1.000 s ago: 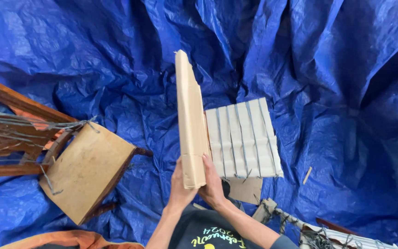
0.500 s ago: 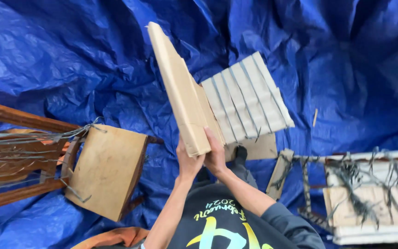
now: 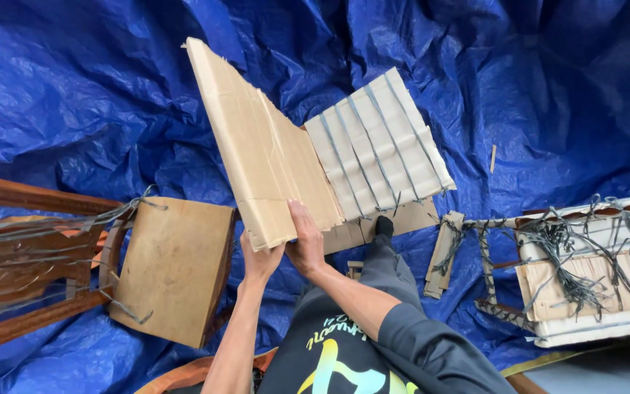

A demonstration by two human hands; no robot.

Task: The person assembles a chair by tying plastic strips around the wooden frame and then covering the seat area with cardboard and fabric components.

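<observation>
Hands, left and right, gripping cardboard sheet bottom edge, tarp around.

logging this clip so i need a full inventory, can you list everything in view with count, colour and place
cardboard stack: one, tan, centre, tilted up, both hands on its near end
slatted panel: one, whitish with grey cords, right of the stack, on the tarp
flat cardboard piece: one, tan, under the slatted panel's near edge
wooden chair: one, brown frame with tan seat, lower left, grey cords tied on
corded white frame: one, white and tan, right edge
small corded strip: one, tan, beside that frame
thin stick: one, pale, upper right
tarp: one, blue, under everything
left hand: grip on stack's bottom edge
right hand: flat on stack's face
</observation>
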